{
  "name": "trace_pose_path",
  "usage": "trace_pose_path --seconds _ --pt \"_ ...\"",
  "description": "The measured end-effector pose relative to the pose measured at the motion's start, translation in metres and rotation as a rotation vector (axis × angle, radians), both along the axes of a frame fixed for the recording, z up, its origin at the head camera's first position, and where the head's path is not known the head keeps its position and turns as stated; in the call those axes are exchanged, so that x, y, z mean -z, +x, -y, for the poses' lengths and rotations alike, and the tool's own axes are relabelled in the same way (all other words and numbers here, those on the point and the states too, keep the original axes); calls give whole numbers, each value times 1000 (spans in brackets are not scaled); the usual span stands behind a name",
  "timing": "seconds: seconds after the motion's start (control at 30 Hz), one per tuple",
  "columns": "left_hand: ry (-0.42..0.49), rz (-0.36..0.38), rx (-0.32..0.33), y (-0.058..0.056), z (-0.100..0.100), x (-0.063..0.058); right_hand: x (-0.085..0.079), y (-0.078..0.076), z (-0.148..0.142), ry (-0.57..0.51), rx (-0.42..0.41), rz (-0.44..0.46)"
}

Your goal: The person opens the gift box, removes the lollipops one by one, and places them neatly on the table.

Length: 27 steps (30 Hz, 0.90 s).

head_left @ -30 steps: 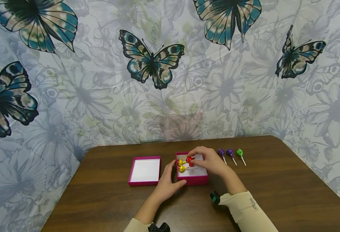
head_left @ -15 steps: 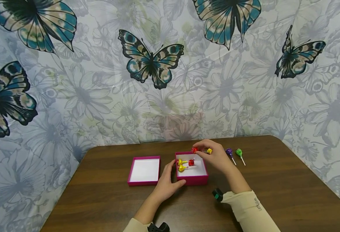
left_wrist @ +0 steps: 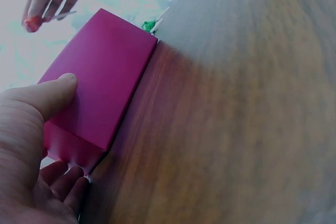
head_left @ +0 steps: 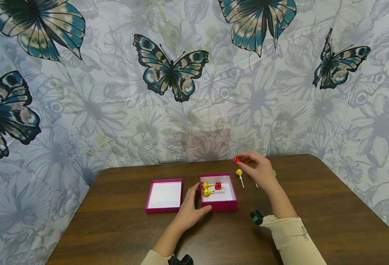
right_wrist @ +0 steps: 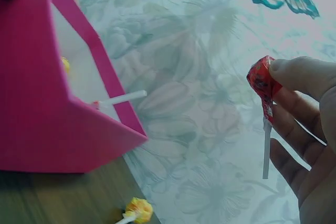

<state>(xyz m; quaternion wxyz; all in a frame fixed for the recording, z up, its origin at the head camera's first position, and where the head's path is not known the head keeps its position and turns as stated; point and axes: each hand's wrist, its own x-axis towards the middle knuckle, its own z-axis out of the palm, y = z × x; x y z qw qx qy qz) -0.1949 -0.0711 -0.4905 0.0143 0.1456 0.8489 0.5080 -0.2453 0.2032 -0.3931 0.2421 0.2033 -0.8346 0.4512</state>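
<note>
My right hand point(head_left: 260, 171) pinches a red lollipop point(right_wrist: 260, 80) by its wrapped head between thumb and fingers, above the table's back part. In the right wrist view its white stick hangs downward. My left hand point(head_left: 188, 211) holds the near-left corner of a pink box point(head_left: 220, 206), thumb on the front wall and fingers along the left side. Inside the open box lie two yellow lollipops point(head_left: 206, 192) and one red lollipop point(head_left: 218, 186). Right of the box, another yellow lollipop point(head_left: 239, 172) lies on the table.
A shallow pink lid point(head_left: 147, 197) with a white inside lies left of the box. A green lollipop point(head_left: 274, 173) shows partly behind my right hand; the purple ones are mostly hidden there. A butterfly-print cloth point(head_left: 115, 140) hangs behind the wooden table point(head_left: 121, 228).
My right hand has moved from the box to the right and back, carrying the red lollipop out. The yellow lollipop on the table is now uncovered. My left hand stays on the box.
</note>
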Motion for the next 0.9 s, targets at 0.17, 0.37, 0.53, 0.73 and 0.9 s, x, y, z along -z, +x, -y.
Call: trace_pose_path --seconds 0.17,0.37,0.53,0.73,0.9 --pt "4 5 -2 0 0 1 -7 4 -9 -50 50 -29" --pt "3 4 -7 0 0 2 -5 0 -26 -77 159 -33" --pt "15 8 -6 0 0 1 -5 -2 -40 -125 238 -37" --pt "28 19 -3 0 0 1 -2 -2 -55 -195 321 21" --pt "36 25 -6 -1 -1 2 5 -3 -66 -233 409 66"
